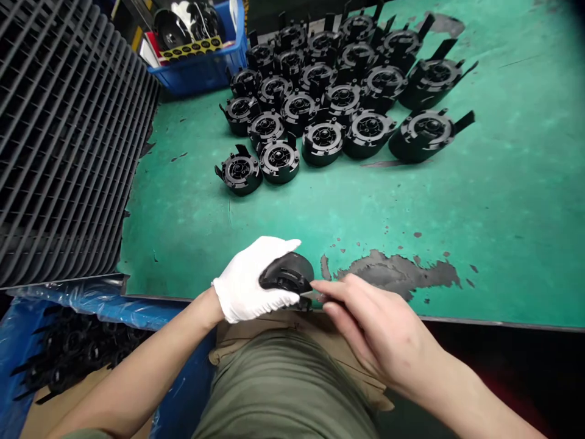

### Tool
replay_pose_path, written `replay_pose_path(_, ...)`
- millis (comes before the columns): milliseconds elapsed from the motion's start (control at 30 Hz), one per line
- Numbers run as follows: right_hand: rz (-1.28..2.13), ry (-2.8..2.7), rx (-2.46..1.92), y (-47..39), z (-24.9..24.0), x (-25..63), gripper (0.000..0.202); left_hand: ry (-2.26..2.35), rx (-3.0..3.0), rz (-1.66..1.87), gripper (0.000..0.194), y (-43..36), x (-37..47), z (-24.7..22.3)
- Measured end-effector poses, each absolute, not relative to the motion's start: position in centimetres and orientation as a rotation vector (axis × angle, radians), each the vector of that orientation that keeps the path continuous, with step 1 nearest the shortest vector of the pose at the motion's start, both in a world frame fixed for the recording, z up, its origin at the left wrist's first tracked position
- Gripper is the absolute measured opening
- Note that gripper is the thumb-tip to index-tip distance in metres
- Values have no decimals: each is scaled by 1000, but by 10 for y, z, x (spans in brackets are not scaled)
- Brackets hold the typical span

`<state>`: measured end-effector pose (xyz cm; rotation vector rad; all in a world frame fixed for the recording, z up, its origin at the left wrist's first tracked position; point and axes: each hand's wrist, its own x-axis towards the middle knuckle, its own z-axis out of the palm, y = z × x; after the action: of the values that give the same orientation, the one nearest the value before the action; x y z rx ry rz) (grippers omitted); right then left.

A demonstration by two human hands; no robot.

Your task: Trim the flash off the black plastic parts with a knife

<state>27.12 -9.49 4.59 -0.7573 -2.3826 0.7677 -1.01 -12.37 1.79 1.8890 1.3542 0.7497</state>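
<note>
My left hand [251,280], in a white glove, grips a black round plastic part [292,268] at the table's front edge. My right hand [379,323] is bare and pinches a small blade [311,295] between thumb and fingers. The blade's tip touches or lies very near the lower right side of the black part. Most of the blade's handle is hidden in my fingers. Farther back on the green table [192,225] stand several similar black round parts [323,139] in rows, many with upright tabs.
A blue bin [201,73] with black parts stands at the back left. Dark stacked racks [68,122] rise at the left. Below them, a blue plastic-lined box [183,372] holds more black parts [73,347]. Dark worn patches [393,272] mark the table near my right hand.
</note>
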Motion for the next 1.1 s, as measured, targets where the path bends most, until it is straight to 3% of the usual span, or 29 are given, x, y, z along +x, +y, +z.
replay_pose_path(267, 623, -2525, -935, -66, 40, 288, 26, 1350, 1995, 761, 40, -109, -9, 16)
replay_pose_path(767, 401, -2678, -785, -49, 51, 281, 31, 1328, 2040, 804, 33, -108, -4, 17)
replay_pose_path(1000, 559, -2614, -856, -45, 49, 291, 26, 1309, 2055, 774, 35, -103, 0, 21)
replay_pose_path(1100, 778, -2530, -875, -44, 50, 293, 28, 1322, 1967, 845, 36, -97, 2, 22)
